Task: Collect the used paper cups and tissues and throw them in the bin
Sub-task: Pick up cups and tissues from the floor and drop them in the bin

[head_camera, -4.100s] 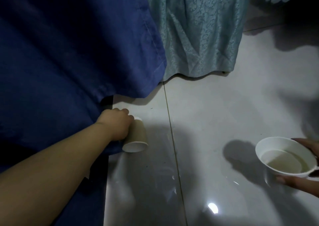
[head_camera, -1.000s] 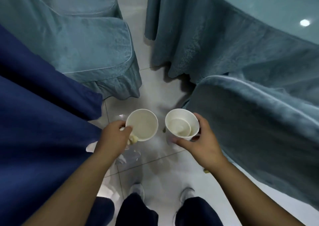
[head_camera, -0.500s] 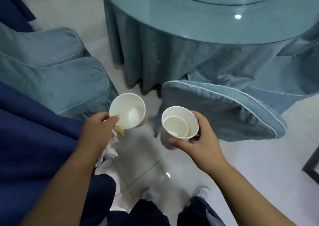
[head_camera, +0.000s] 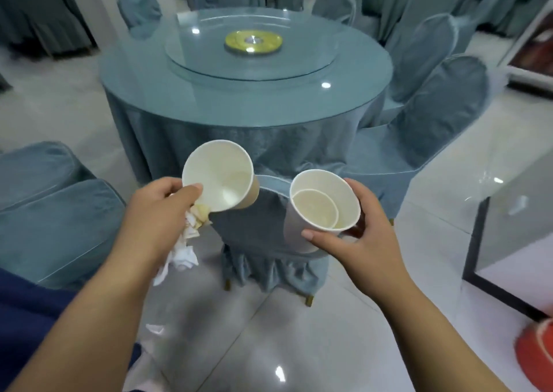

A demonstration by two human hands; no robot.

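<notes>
Firmly, left fingers [head_camera: 188,191] grip tipped cup [head_camera: 221,176] and tissues [head_camera: 191,227] (right fingers [head_camera: 320,237] hold upright nested cups [head_camera: 324,204])

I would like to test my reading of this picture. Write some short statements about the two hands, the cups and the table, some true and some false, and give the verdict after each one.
1. The left hand holds a paper cup together with crumpled tissues. True.
2. The white cup stands on the round table. False: the right hand grips it in the air, in front of a chair.
3. A glass turntable with a yellow centre lies on the round table. True.
4. The paper cup is upright. False: it is tilted, its mouth turned toward the camera.
</notes>
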